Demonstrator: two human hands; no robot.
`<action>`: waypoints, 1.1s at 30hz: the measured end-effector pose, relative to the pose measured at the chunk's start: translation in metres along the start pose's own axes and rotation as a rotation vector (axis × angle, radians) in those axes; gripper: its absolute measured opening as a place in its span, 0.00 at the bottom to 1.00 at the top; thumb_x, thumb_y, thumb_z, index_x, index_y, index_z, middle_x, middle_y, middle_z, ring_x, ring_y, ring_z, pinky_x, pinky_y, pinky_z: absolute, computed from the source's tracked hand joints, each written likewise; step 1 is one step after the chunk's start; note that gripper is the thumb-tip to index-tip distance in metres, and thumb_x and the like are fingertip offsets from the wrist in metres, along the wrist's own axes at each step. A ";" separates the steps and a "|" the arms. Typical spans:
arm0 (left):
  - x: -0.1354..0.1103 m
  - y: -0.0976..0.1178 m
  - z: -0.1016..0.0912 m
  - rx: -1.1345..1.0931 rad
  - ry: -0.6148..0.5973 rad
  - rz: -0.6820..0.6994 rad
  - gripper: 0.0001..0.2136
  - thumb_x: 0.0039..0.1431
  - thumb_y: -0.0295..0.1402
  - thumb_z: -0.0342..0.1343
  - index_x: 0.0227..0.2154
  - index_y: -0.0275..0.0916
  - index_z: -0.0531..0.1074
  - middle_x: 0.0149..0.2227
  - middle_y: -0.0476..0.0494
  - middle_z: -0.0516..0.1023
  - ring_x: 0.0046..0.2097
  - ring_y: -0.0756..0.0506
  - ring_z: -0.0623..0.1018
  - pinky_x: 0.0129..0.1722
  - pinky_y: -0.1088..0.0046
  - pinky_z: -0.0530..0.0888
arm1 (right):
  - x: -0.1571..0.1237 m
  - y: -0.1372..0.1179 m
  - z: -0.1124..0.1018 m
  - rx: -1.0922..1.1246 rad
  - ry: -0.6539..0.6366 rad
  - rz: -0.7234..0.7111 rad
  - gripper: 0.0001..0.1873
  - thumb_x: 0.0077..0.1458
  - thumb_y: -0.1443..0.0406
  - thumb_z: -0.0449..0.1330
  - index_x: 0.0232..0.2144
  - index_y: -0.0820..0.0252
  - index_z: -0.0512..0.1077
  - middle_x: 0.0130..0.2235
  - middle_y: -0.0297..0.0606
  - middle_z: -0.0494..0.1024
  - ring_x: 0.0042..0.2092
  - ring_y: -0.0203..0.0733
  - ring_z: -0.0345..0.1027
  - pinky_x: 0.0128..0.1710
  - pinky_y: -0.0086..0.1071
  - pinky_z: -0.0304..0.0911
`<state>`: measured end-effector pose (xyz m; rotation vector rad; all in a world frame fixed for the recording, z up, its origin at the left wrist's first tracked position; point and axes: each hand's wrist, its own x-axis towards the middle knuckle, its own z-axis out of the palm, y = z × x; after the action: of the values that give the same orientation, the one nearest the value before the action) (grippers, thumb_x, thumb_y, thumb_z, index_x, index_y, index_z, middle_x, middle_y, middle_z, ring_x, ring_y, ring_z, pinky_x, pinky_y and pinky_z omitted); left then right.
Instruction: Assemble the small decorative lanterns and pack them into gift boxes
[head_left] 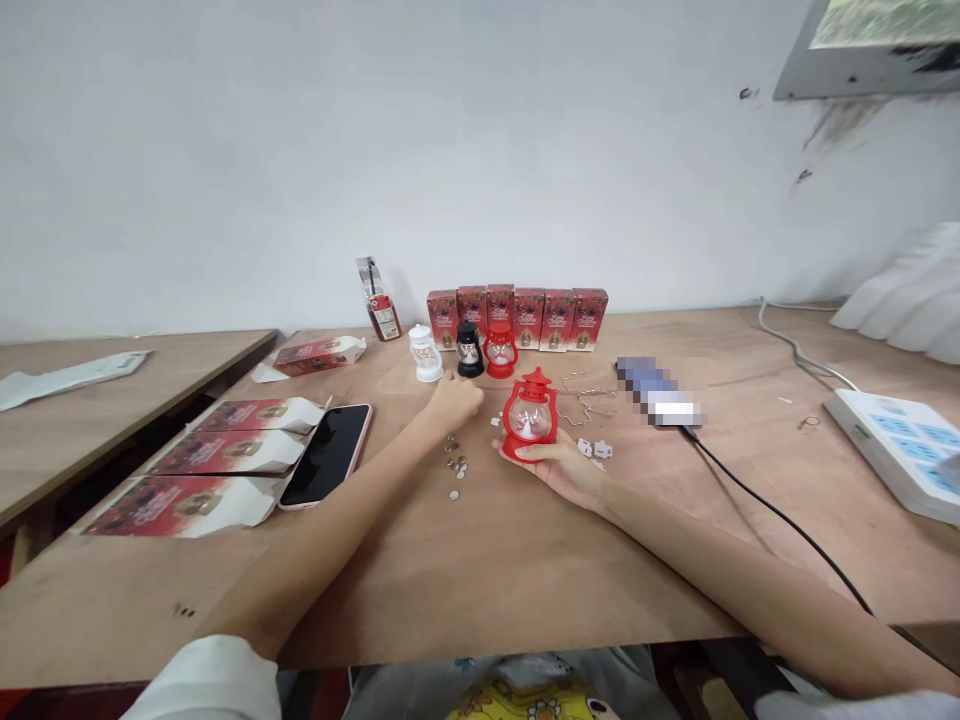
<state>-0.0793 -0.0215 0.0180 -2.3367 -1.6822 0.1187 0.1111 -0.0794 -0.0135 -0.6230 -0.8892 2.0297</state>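
Note:
My right hand is wrapped around the base of a small red lantern, holding it upright with its clear globe showing. My left hand is closed just in front of a black lantern; whatever its fingers hold, if anything, is hidden. A white lantern and another red lantern stand on either side of the black one. Several coin cells lie scattered below my left hand. Small white plastic pieces and bent wire handles rest to the right of the held lantern.
Red printed boxes line the wall. Flattened open boxes lie left beside a phone, with an opened box behind. A bottle stands farther back. On the right are a cabled, partly blurred device and a power strip.

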 end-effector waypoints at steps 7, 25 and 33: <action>0.009 0.002 -0.001 -0.084 -0.013 -0.068 0.05 0.47 0.27 0.58 0.28 0.33 0.77 0.34 0.32 0.79 0.40 0.38 0.78 0.40 0.65 0.68 | 0.001 0.000 -0.001 -0.029 -0.032 0.004 0.20 0.32 0.76 0.69 0.31 0.61 0.73 0.37 0.35 0.79 0.45 0.47 0.74 0.59 0.47 0.56; -0.013 -0.018 -0.036 -0.194 -0.175 0.148 0.07 0.46 0.27 0.60 0.30 0.42 0.79 0.33 0.48 0.81 0.35 0.46 0.78 0.33 0.76 0.69 | 0.000 0.000 -0.003 -0.098 -0.111 0.028 0.15 0.36 0.74 0.67 0.31 0.62 0.75 0.33 0.35 0.79 0.43 0.46 0.74 0.58 0.48 0.58; -0.018 0.023 -0.024 -0.002 -0.085 0.161 0.08 0.54 0.21 0.51 0.30 0.31 0.76 0.35 0.30 0.79 0.41 0.36 0.78 0.39 0.63 0.69 | -0.002 -0.002 0.001 -0.103 -0.082 0.036 0.19 0.34 0.74 0.68 0.34 0.61 0.75 0.36 0.35 0.80 0.42 0.45 0.75 0.58 0.47 0.57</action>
<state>-0.0583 -0.0489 0.0336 -2.4992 -1.5291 0.2505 0.1128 -0.0807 -0.0107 -0.6197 -1.0427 2.0641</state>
